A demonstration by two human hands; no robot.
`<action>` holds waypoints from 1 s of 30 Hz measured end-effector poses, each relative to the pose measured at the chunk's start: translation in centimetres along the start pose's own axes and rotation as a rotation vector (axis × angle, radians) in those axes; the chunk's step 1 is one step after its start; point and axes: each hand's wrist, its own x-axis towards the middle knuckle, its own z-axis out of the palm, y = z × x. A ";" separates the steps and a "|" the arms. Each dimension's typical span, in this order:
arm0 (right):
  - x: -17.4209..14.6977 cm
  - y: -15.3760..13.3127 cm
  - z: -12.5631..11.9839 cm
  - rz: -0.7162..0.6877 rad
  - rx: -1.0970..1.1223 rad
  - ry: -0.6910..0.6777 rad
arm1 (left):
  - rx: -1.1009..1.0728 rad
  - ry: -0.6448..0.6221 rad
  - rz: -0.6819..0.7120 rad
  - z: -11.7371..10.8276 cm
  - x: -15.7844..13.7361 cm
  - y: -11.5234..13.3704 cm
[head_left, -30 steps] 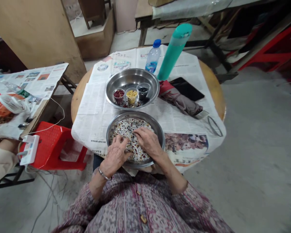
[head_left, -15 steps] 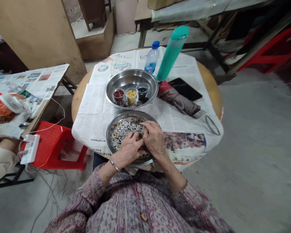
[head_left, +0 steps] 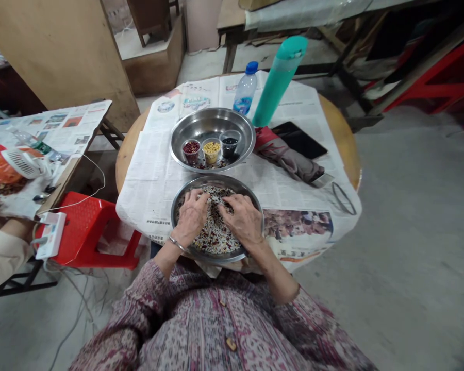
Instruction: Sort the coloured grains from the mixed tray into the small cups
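Note:
A shallow metal basin (head_left: 217, 259) close to my body holds a mix of white, dark red, yellow and black grains and beans (head_left: 216, 237). My left hand (head_left: 192, 219) lies over the left part of the mix, fingers apart and their tips among the grains. On the right, my right hand (head_left: 243, 220) touches the mix too, its thumb spread from its fingers. Just behind stands a second metal basin (head_left: 212, 116). In it are three clear cups, one of red beans (head_left: 191, 148), one of yellow beans (head_left: 211, 147) and one of black beans (head_left: 229, 143).
Newspaper (head_left: 139, 175) covers the round table. Behind the basins are a water bottle (head_left: 246, 90) and a tall green bottle (head_left: 280, 80). A folded umbrella (head_left: 290, 159) and a black phone or tablet (head_left: 299, 139) lie right. A red stool (head_left: 85, 221) and another person's sleeve (head_left: 3, 257) are left.
My left hand has moved left and away from my body, apart from the right hand. Both were close together over the middle; the grains between them now show.

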 end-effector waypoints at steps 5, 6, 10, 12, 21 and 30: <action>0.1 -0.5 -0.1 -0.117 0.007 -0.155 | 0.070 -0.038 -0.022 -0.5 0.3 -0.8; 0.1 -0.5 -0.1 -0.128 0.013 -0.185 | 0.048 -0.055 -0.013 -0.5 0.3 -1.0; 0.0 0.1 0.2 -0.090 0.085 -0.189 | -0.095 -0.110 0.042 0.3 0.6 -0.8; -0.1 0.4 0.3 -0.039 0.124 -0.116 | -0.159 -0.136 0.089 0.6 0.6 -0.1; 0.2 0.5 0.4 0.007 0.157 0.042 | -0.041 -0.298 0.397 -1.2 -2.3 1.7; 0.0 -0.5 0.1 -0.261 0.126 -0.170 | 0.045 -0.154 0.104 -2.1 -3.3 -1.1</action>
